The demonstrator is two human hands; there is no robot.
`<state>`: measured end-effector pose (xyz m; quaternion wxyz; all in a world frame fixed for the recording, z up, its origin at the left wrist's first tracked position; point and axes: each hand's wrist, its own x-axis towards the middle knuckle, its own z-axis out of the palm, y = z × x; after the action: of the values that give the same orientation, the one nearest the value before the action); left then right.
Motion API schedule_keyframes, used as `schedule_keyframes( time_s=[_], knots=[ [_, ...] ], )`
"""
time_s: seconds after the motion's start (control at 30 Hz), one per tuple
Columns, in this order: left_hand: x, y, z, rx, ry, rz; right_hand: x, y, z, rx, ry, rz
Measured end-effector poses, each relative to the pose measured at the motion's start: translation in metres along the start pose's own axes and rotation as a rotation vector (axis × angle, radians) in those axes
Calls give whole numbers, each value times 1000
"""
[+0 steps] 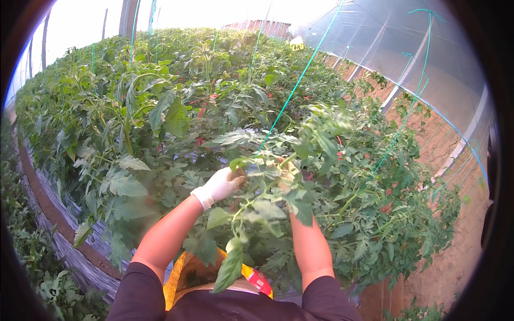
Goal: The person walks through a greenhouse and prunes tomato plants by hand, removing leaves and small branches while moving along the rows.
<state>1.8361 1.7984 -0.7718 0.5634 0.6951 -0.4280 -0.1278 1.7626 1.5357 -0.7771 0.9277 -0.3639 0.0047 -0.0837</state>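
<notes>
Wearing a pale glove, my left hand is at a leafy tomato plant stem; leaves hide its fingertips. Just to the right, my right hand is at the upper part of the same plant, near a thick green stem, and is partly covered by foliage. Whether its fingers close on the stem cannot be made out. A taut green twine runs from above down to the plant between my hands. The shoot by my right hand is blurred. An open yellow bag with a red printed part hangs at my waist.
Dense tomato plants spread ahead and to both sides, with red ties among them. More twines hang at the right beside slanted posts, a plastic film wall and an earth bank. Plastic ground film and a soil strip curve along the left.
</notes>
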Motion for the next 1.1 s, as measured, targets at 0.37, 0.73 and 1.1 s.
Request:
schedule_keyframes(
  time_s=[0.37, 0.73, 1.1],
  knots=[
    [-6, 3, 11, 36, -79, -44, -102, 40, 24, -59, 19, -235],
    [-43, 13, 1, 113, 109, 4, -91, 79, 40, -64, -104, -216],
    [-240, -19, 38, -709, 355, -296, -62, 101, 46, -168, -193, -265]
  ],
)
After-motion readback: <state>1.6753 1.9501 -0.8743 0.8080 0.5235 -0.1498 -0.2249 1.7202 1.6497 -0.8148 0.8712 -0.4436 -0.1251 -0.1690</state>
